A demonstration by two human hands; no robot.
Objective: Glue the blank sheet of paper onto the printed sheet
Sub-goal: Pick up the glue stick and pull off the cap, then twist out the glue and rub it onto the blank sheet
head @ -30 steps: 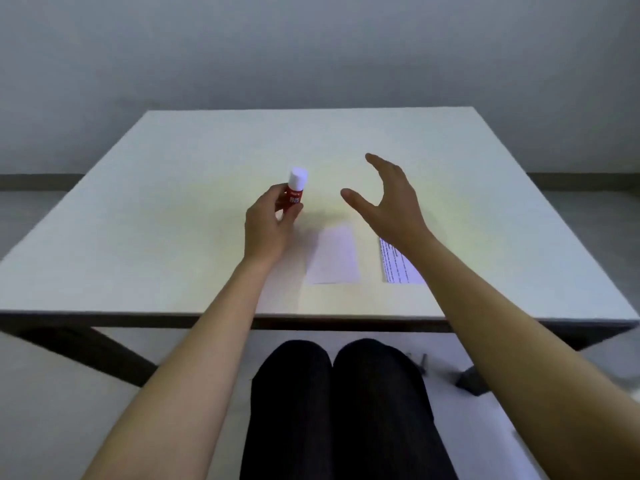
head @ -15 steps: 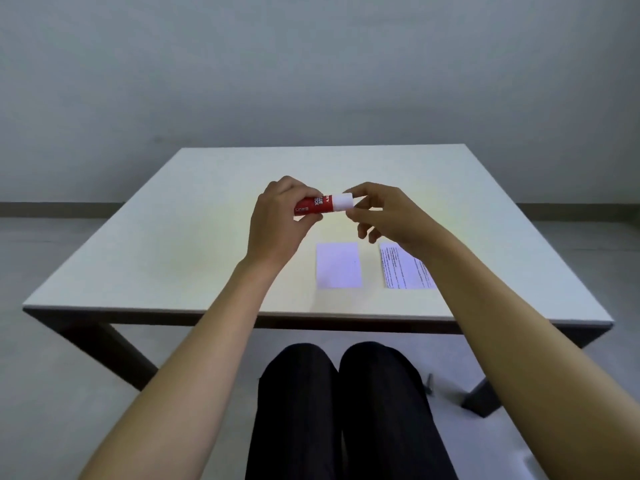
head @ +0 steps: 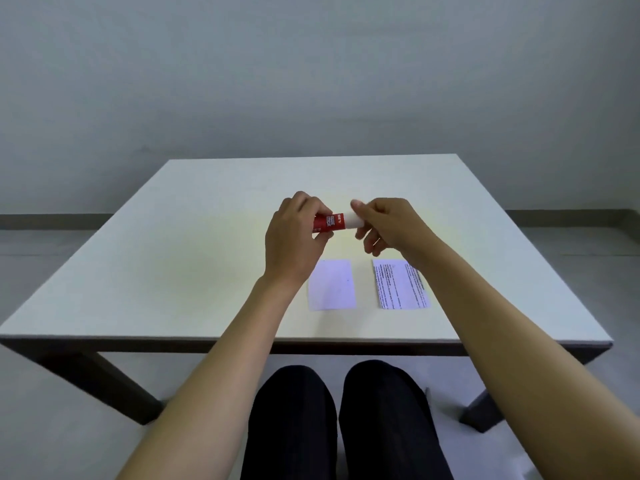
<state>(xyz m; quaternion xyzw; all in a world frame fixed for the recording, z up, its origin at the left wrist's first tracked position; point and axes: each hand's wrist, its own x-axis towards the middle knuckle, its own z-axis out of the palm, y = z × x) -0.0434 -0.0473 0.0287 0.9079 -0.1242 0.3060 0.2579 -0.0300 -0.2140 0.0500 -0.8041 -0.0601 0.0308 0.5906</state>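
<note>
A red glue stick [head: 330, 222] with a white cap [head: 355, 220] is held level above the table. My left hand [head: 294, 237] grips its red body. My right hand [head: 388, 225] pinches the white cap at the stick's right end; the cap still sits on the tube. Below the hands, a blank white sheet [head: 331, 285] lies flat near the table's front edge. To its right lies the printed sheet [head: 400, 289], apart from the blank one, its right side partly covered by my right forearm.
The white square table [head: 173, 258] has dark legs and stands before a plain grey wall. My knees in dark trousers show under the front edge. Grey floor lies on both sides.
My left hand lifted the upright glue stick off the table and turned it level. My right hand, open a second ago, closed on the cap. The view pulled back.
</note>
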